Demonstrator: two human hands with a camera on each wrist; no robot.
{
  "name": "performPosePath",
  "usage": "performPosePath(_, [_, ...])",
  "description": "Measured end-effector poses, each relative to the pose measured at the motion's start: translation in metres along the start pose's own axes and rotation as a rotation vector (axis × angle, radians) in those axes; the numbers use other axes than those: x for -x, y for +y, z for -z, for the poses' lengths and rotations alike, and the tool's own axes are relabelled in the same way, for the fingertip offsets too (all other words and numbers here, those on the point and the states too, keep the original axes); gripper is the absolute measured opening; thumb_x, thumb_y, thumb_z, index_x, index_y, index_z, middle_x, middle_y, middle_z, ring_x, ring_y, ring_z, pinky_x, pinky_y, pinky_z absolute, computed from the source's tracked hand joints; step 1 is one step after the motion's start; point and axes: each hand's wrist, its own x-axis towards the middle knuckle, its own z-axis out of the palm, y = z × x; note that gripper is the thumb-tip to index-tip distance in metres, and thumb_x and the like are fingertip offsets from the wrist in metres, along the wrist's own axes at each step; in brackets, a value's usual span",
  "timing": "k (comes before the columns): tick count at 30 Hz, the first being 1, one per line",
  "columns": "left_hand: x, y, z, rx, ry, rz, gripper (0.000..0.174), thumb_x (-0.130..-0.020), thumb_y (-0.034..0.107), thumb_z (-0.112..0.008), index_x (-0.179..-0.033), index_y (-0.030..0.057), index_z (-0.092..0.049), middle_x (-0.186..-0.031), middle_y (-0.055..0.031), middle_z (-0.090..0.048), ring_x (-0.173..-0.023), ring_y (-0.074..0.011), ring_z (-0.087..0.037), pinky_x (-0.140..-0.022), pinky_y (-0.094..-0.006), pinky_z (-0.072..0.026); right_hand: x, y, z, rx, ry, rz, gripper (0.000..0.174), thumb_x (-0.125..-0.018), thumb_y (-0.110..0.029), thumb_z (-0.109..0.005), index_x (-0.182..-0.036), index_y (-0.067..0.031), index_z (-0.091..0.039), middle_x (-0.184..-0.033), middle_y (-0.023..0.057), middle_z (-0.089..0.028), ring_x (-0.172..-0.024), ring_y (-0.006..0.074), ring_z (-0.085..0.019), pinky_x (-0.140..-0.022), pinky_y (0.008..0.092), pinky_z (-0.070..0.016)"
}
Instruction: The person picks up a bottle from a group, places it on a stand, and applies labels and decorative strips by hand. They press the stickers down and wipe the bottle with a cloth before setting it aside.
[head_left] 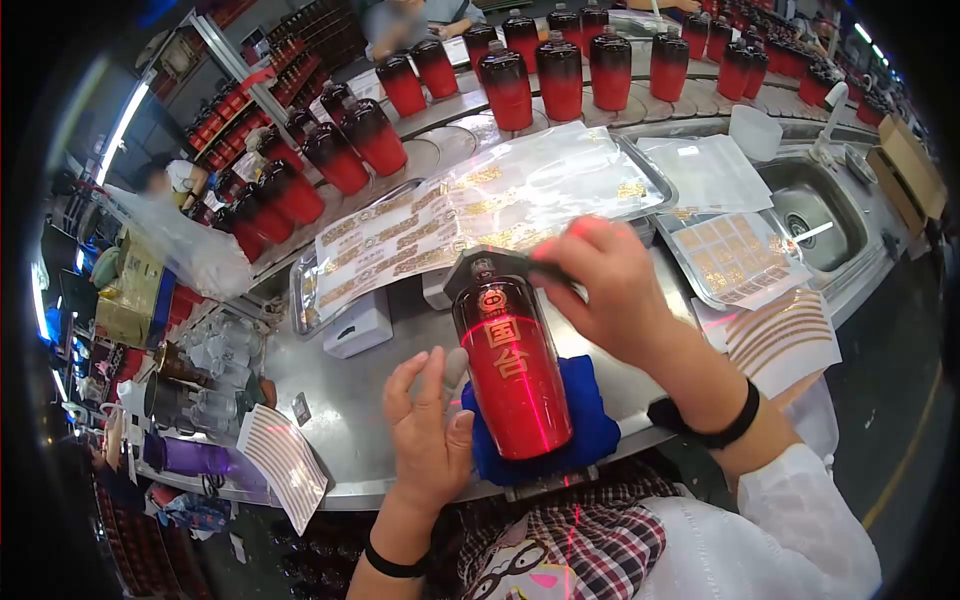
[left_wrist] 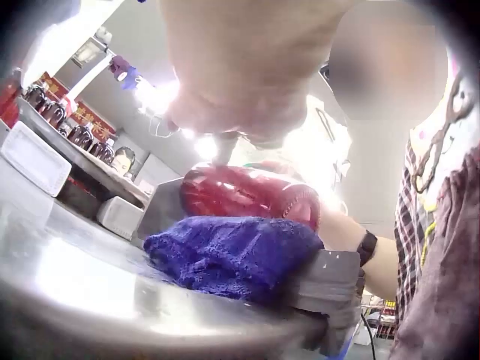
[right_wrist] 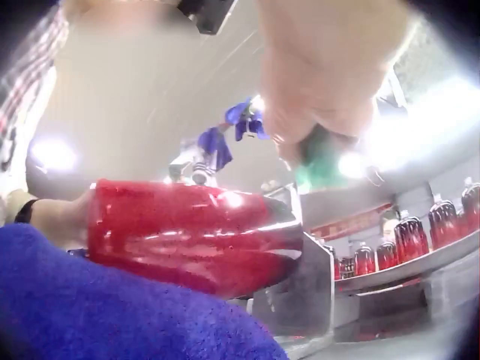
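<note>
A red bottle (head_left: 515, 375) with a black shoulder and gold characters lies tilted on a blue cloth (head_left: 590, 400), its neck at a dark bracket (head_left: 468, 270). My right hand (head_left: 610, 290) is over the neck end, fingers curled round a small green piece (right_wrist: 321, 161), whose kind is mostly hidden by the fingers. My left hand (head_left: 430, 430) stands beside the bottle's left side with fingers extended. A greyish cover (head_left: 455, 367) sits on one of its fingertips, close to the glass. In the left wrist view the bottle (left_wrist: 247, 195) rests above the cloth (left_wrist: 232, 255).
Sheets of gold decals (head_left: 400, 235) lie on a tray behind the bottle. A smaller decal tray (head_left: 735, 255) and striped strips (head_left: 785, 340) are at right, beside a sink (head_left: 820, 205). More striped strips (head_left: 283, 465) lie at left. Several red bottles (head_left: 560, 80) line the conveyor.
</note>
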Motion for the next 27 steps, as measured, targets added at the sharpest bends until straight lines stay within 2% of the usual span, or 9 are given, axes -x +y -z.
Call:
performPosePath(1, [-0.001,0.001,-0.001,0.0,0.015,-0.026,0.06,-0.099,0.042,-0.048,-0.138,-0.0042,-0.046,-0.12,-0.0198,-0.061,-0.125,-0.0364,-0.042,-0.107,-0.0467,-0.0305,0.008,-0.008,-0.001,-0.165,-0.056,-0.003,0.019,-0.077,-0.011,-0.072,-0.093,-0.0082,-0.063,-0.077,0.0082,-0.056,-0.072,0.0317,-0.057,-0.067,0.0418,-0.0427])
performPosePath(3, [-0.007,0.005,-0.002,-0.004,0.041,-0.077,0.063,-0.099,0.046,-0.046,-0.138,-0.004,-0.046,-0.12,-0.0159,-0.062,-0.127,-0.0353,-0.041,-0.108,-0.0483,-0.0291,0.026,-0.037,0.009,-0.443,-0.18,-0.226,0.021,-0.08,-0.014,-0.072,-0.097,-0.0065,-0.063,-0.079,0.0094,-0.059,-0.072,0.0299,-0.059,-0.067,0.0392,-0.0454])
performPosePath(4, [-0.011,0.008,-0.003,-0.033,0.016,-0.119,0.065,-0.099,0.048,-0.045,-0.139,-0.0033,-0.046,-0.122,-0.0139,-0.062,-0.128,-0.0343,-0.041,-0.108,-0.0488,-0.0277,0.036,-0.045,0.006,-0.692,-0.175,-0.528,0.023,-0.085,-0.018,-0.071,-0.1,-0.0034,-0.062,-0.084,0.01,-0.063,-0.074,0.023,-0.062,-0.068,0.0339,-0.0481])
performPosePath(7, [-0.017,0.015,-0.009,-0.116,-0.055,-0.213,0.068,-0.098,0.053,-0.042,-0.14,-0.0009,-0.045,-0.127,-0.0092,-0.062,-0.13,-0.0317,-0.041,-0.111,-0.0504,-0.0234,0.055,-0.035,-0.011,-0.777,-0.189,-0.844,0.025,-0.088,-0.021,-0.069,-0.099,-0.0007,-0.06,-0.087,0.0106,-0.066,-0.077,0.0159,-0.063,-0.067,0.0298,-0.0494])
performPosePath(8, [-0.015,0.013,-0.011,-0.143,-0.077,-0.217,0.068,-0.098,0.054,-0.041,-0.141,-0.0001,-0.045,-0.128,-0.0085,-0.062,-0.13,-0.031,-0.04,-0.112,-0.0509,-0.022,0.063,-0.031,-0.017,-0.818,-0.166,-0.884,0.025,-0.091,-0.022,-0.067,-0.1,-0.0005,-0.06,-0.085,0.0068,-0.065,-0.075,0.0102,-0.06,-0.066,0.0273,-0.0487])
performPosePath(11, [-0.01,0.009,-0.012,-0.156,-0.101,-0.204,0.069,-0.098,0.055,-0.04,-0.142,0.0021,-0.043,-0.132,-0.0062,-0.061,-0.131,-0.0291,-0.039,-0.113,-0.0505,-0.0188,0.076,-0.029,-0.02,-1.139,-0.052,-1.145,0.025,-0.092,-0.022,-0.067,-0.102,-0.0003,-0.059,-0.085,0.0043,-0.064,-0.075,0.0076,-0.058,-0.065,0.0245,-0.0484])
performPosePath(18, [-0.043,0.006,0.007,-0.233,-0.158,-0.392,0.065,-0.098,0.056,-0.038,-0.144,0.0105,-0.044,-0.124,-0.0037,-0.065,-0.132,-0.0281,-0.038,-0.114,-0.0513,-0.0155,0.085,-0.026,-0.024,-1.104,-0.047,-1.069,0.026,-0.095,-0.024,-0.065,-0.101,-0.0006,-0.058,-0.084,0.002,-0.061,-0.075,0.0054,-0.054,-0.064,0.0226,-0.0465])
performPosePath(21, [-0.05,-0.008,-0.002,-0.214,-0.246,-0.406,0.063,-0.098,0.056,-0.037,-0.144,0.014,-0.044,-0.119,-0.0027,-0.067,-0.13,-0.0275,-0.039,-0.114,-0.0522,-0.0152,0.085,-0.024,-0.021,-1.114,-0.105,-1.069,0.02,-0.096,-0.021,-0.062,-0.104,-0.003,-0.057,-0.089,0.002,-0.062,-0.08,0.0054,-0.056,-0.069,0.0218,-0.0479])
performPosePath(27, [-0.051,-0.002,0.003,-0.291,-0.232,-0.51,0.058,-0.097,0.055,-0.041,-0.137,0.0145,-0.053,-0.12,-0.0016,-0.067,-0.126,-0.0252,-0.044,-0.115,-0.0522,-0.0148,0.087,-0.024,-0.022,-1.114,-0.072,-1.06,0.025,-0.094,-0.024,-0.065,-0.102,-0.0012,-0.059,-0.085,0.0016,-0.061,-0.076,0.0054,-0.053,-0.066,0.0233,-0.0463])
